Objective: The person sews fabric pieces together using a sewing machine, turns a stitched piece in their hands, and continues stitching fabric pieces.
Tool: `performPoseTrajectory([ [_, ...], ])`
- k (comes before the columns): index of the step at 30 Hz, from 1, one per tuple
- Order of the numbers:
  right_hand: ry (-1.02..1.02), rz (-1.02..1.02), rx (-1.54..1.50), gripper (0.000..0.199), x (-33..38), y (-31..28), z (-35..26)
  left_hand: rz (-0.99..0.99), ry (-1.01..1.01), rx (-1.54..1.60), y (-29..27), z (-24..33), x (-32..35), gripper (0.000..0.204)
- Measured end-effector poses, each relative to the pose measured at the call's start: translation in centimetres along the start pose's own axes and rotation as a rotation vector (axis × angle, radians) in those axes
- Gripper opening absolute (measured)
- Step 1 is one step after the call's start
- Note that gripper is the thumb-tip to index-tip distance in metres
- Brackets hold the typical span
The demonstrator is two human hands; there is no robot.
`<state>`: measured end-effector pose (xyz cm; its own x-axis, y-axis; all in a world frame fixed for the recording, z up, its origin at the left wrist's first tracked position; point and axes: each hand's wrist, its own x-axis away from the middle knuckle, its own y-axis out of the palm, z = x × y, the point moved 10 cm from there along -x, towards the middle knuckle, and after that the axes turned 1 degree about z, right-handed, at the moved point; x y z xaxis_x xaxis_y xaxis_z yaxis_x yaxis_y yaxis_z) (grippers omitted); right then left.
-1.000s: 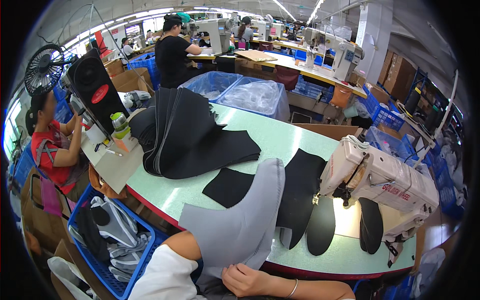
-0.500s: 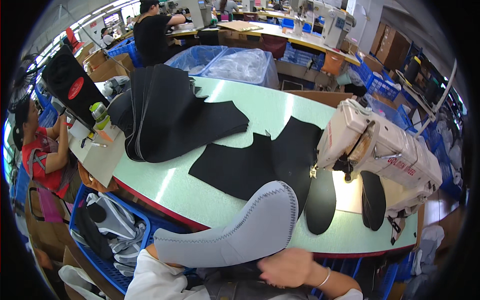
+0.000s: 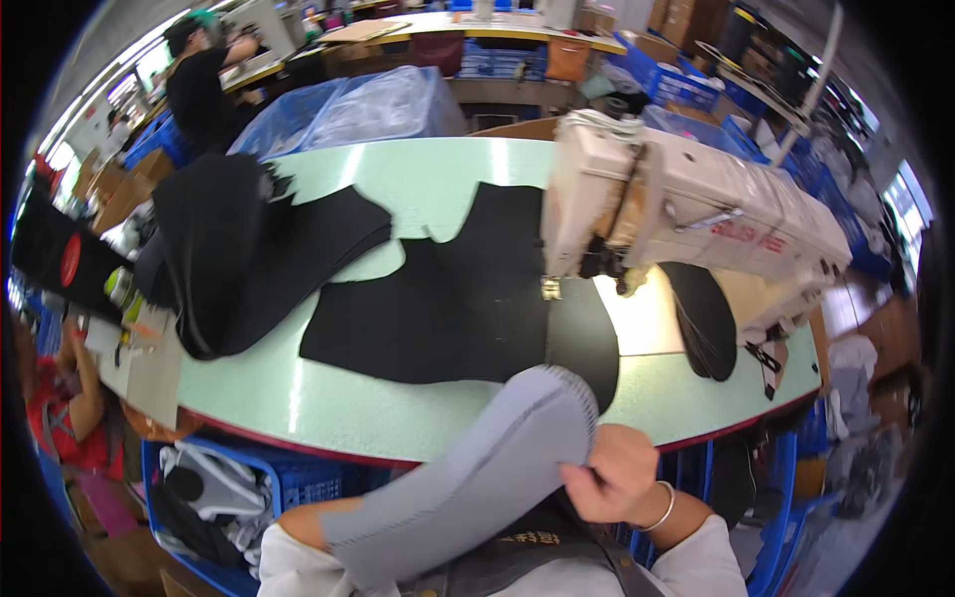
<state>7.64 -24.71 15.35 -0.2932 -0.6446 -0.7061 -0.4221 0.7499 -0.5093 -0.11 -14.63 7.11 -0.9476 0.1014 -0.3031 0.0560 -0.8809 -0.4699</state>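
Observation:
A grey neoprene sock (image 3: 477, 478) with dark zigzag stitching is pulled over my left forearm and hand, and its rounded end points up toward the table. The sock hides my left hand, so its fingers do not show. My right hand (image 3: 612, 473), with a bangle at the wrist, is closed against the right side of the sock, its curled fingertips at the sock's edge. Just beyond the sock, flat black fabric pieces (image 3: 438, 308) lie on the pale green table (image 3: 368, 428). One rounded black piece (image 3: 587, 348) sits beside the presser foot of the white sewing machine (image 3: 686, 189).
A stack of black cut pieces (image 3: 219, 259) lies on the table's left side. More dark oval pieces (image 3: 701, 318) rest under the machine arm. Blue crates (image 3: 214, 448) with grey and black socks stand below the table edge. Two people work at the left.
My view has swung, so the table and machine appear further left and higher. The sock has tilted, and my right hand has come up against its side.

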Motion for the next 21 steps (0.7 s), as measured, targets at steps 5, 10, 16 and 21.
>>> performPoseTrajectory([
  [5,0.283,0.239,0.127,0.021,5.0,-8.3,3.9,-0.195,0.262,-0.081,7.1,2.3,-3.4,0.040],
  [10,0.586,0.286,0.275,0.027,10.2,-13.1,5.1,-0.305,0.531,-0.175,10.6,4.8,-4.7,0.037],
  [16,0.786,0.769,0.669,0.034,17.8,-29.1,0.1,-0.181,0.581,-0.380,6.0,4.1,-3.4,0.007],
  [21,0.443,1.230,1.440,0.031,21.5,-42.5,-10.5,0.056,0.425,-0.632,-0.4,3.4,-3.2,0.009],
])
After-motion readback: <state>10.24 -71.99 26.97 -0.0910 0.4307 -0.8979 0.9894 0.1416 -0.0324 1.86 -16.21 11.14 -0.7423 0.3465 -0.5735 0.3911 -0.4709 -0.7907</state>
